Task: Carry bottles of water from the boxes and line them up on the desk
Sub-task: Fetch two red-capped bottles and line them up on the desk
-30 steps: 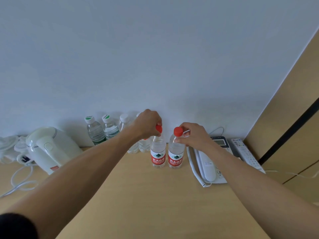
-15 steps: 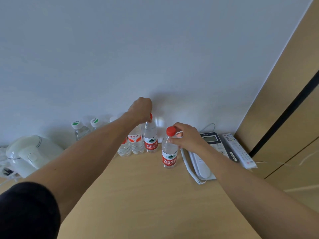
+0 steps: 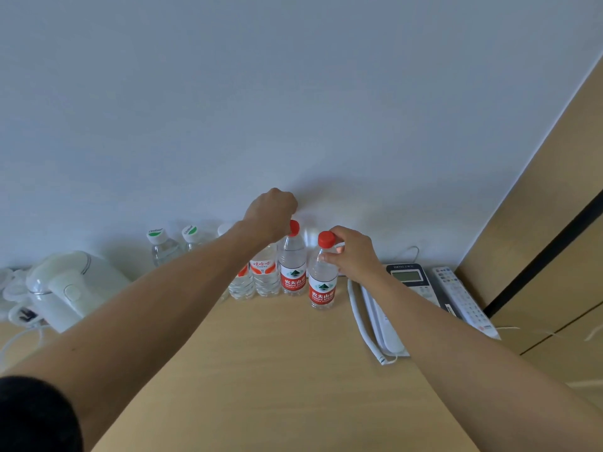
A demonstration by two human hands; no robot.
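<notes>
left hand (image 3: 272,213): curled over cap of red-label bottle (image 3: 292,259), in row at wall
right hand (image 3: 350,252): pinches neck of second red-label bottle (image 3: 323,275), upright on desk (image 3: 277,370), just right of the first, slightly nearer

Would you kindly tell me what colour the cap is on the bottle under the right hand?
Red cap, clearest in the head view.

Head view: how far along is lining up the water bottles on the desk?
Done: green-capped clear bottles and an orange-labelled clear bottle stand along the wall. In hand: the left hand is at the red-capped bottle by the wall; the right hand holds the nearer red-capped bottle, forward of the row. Left: pushing that one back. Boxes aren't visible.
</notes>
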